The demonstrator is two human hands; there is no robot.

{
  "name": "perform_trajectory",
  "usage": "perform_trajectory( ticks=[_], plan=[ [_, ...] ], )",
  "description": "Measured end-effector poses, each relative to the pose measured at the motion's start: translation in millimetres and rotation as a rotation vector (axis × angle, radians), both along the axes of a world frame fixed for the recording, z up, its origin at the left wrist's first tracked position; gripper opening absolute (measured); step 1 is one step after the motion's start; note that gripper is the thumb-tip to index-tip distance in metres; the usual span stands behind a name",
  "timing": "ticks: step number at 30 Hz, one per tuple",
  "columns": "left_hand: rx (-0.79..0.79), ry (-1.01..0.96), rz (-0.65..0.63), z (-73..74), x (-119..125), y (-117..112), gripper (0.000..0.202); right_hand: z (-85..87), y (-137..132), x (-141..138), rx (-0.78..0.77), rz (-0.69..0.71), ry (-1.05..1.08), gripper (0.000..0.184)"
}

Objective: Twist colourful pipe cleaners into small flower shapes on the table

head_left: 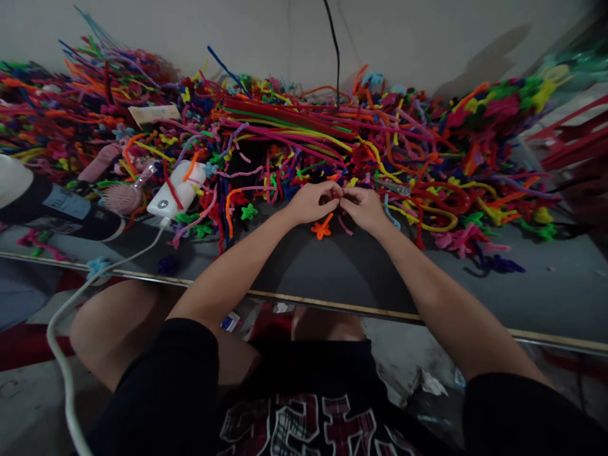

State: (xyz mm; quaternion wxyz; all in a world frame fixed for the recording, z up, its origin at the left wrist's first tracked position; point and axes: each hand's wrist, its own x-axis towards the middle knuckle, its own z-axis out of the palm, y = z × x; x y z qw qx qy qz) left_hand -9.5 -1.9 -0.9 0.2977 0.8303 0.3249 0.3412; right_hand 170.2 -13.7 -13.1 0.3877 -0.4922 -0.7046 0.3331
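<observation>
My left hand (311, 201) and my right hand (365, 206) meet fingertip to fingertip over the dark table (304, 266), both pinched on a small pipe-cleaner piece between them that is too small to make out. Just below the hands an orange pipe-cleaner flower (322, 227) lies on the table. A green flower (247, 212) lies to the left. Behind the hands spreads a big heap of coloured pipe cleaners (294, 133).
A white power bank (175, 188) with a white cable (71, 304) lies at the left, beside a pink hairbrush (124, 195) and a dark bottle-like thing (57, 212). Scissors (392, 187) lie in the heap. A black cord (335, 50) hangs by the wall. Red chairs (577, 145) stand right.
</observation>
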Motion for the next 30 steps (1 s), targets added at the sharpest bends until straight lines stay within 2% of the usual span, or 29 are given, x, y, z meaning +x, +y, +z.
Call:
perform_trajectory(
  ticks=[21, 30],
  plan=[
    [0.015, 0.078, 0.013, -0.5, -0.3, 0.7, 0.017, 2.2, -1.3, -0.1, -0.006, -0.01, -0.042, 0.016],
    [-0.002, 0.087, 0.011, 3.5, 0.1, -1.6, 0.018, -1.5, 1.1, 1.4, 0.012, 0.004, -0.041, 0.017]
  ],
)
